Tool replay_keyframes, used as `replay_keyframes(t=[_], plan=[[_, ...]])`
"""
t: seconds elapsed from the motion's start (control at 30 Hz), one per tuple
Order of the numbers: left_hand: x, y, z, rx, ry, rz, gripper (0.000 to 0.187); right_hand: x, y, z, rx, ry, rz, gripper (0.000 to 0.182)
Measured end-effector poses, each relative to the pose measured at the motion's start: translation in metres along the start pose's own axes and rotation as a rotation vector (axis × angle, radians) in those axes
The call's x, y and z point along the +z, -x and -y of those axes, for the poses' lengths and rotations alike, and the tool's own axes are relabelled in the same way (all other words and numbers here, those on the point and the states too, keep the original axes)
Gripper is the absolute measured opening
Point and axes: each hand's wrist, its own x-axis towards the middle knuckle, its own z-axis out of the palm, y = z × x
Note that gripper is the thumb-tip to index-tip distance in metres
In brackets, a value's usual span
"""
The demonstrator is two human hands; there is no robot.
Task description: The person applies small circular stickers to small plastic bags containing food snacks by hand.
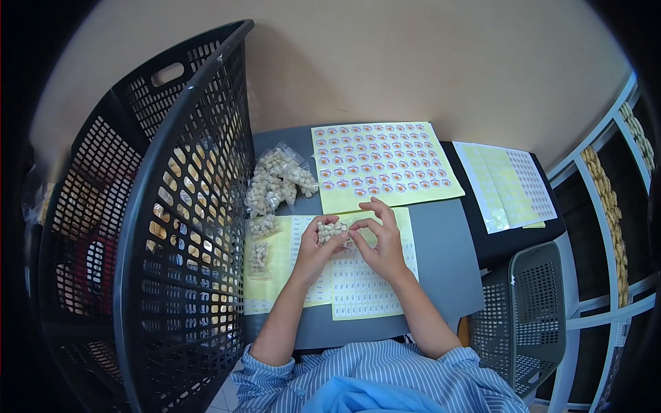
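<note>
My left hand [315, 251] is closed around a small clear plastic bag [329, 233] of pale, rounded pieces, held over the table. At the bag's right end the thumb and index finger of my right hand [383, 249] are pinched together, its other fingers raised. Beneath both hands lies a sheet of small printed labels [368, 296], overlapping a yellowish label sheet [275, 286]. Left of my hands rest a small filled bag [259, 258] and another one [264, 226] just behind it. A heap of similar bags [275, 177] sits farther back.
A large dark perforated basket [186, 206] stands tall along the table's left side. Behind my hands is a sheet of round orange-and-white stickers [382, 162]. More sheets [506, 184] lie on a black surface at right, above a grey crate [537, 303] and beside a metal rack [609, 268].
</note>
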Motion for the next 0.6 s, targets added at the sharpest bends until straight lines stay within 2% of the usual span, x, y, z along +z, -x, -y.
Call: replay_keyframes(t=[0.07, 0.13, 0.17, 0.2, 0.27, 0.4, 0.43, 0.47, 0.5, 0.53, 0.57, 0.6], plan=[[-0.001, 0.000, 0.004, 0.123, -0.099, 0.052, 0.038, 0.002, 0.001, 0.003, -0.021, 0.016, -0.036, 0.019], [-0.001, -0.001, 0.005, 0.141, -0.128, 0.044, 0.039, 0.001, -0.002, 0.012, 0.212, -0.287, -0.053, 0.038], [-0.001, -0.001, 0.006, 0.155, -0.154, 0.032, 0.041, 0.008, 0.001, 0.003, 0.209, -0.324, -0.082, 0.054], [-0.001, -0.002, 0.008, 0.157, -0.154, 0.028, 0.041, 0.008, 0.003, 0.001, 0.207, -0.326, -0.079, 0.054], [-0.003, -0.003, 0.010, 0.279, -0.333, 0.018, 0.042, 0.008, 0.005, -0.002, 0.429, -0.611, 0.007, 0.058], [0.002, 0.001, 0.001, 0.287, -0.414, 0.008, 0.046, 0.003, 0.001, 0.003, 0.346, -0.528, -0.055, 0.057], [0.005, 0.004, -0.005, 0.309, -0.480, 0.026, 0.049, 0.001, 0.001, 0.003, 0.255, -0.496, -0.078, 0.052], [0.009, 0.008, -0.013, 0.333, -0.545, 0.044, 0.052, -0.006, -0.003, 0.002, 0.261, -0.484, -0.180, 0.049], [0.008, 0.016, -0.028, 0.478, -0.917, 0.006, 0.059, -0.017, -0.007, -0.001, 0.268, -0.470, -0.278, 0.046], [0.000, 0.027, -0.039, 0.531, -1.157, -0.107, 0.063, -0.037, -0.010, -0.012, 0.249, -0.424, -0.374, 0.043], [-0.004, 0.039, -0.055, 0.418, -1.222, -0.206, 0.062, -0.062, -0.013, -0.013, 0.260, -0.340, -0.501, 0.038], [-0.008, 0.051, -0.067, 0.295, -1.283, -0.298, 0.060, -0.090, -0.004, -0.050, 0.150, -0.314, -0.611, 0.031]])
